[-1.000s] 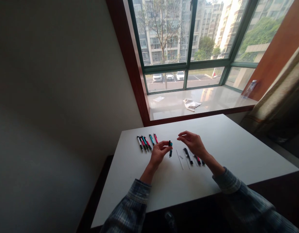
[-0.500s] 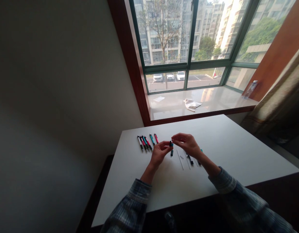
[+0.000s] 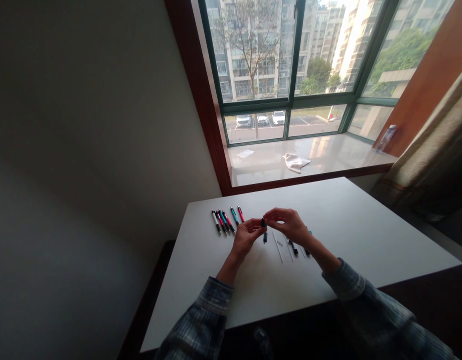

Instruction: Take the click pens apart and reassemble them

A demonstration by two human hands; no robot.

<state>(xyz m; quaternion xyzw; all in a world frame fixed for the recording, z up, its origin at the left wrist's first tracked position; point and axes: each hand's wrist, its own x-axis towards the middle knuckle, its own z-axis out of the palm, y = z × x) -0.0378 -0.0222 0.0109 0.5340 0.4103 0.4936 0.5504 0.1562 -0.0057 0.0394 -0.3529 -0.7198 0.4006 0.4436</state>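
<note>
My left hand (image 3: 246, 237) pinches a short dark pen barrel (image 3: 265, 237) with some teal on it, held upright above the table. At the barrel's upper end, the thumb and fingertips of my right hand (image 3: 287, 223) are pressed together. Anything small between them is too hidden to name. Below and beside my right hand lie thin white refills (image 3: 278, 247), a small spring (image 3: 280, 243) and black pen parts (image 3: 295, 251). A bit of teal shows partly behind my right wrist.
Several pens (image 3: 222, 222) with white, red and teal barrels lie in a row on the white table (image 3: 268, 290), left of my hands. A teal pen (image 3: 234, 215) and a red pen (image 3: 240, 213) lie near them. A cloth (image 3: 296, 162) and a bottle (image 3: 386, 138) are on the windowsill.
My right fingertips have come down slightly, closer to the barrel's upper end. The left hand keeps its hold, and the parts on the table have stayed put.
</note>
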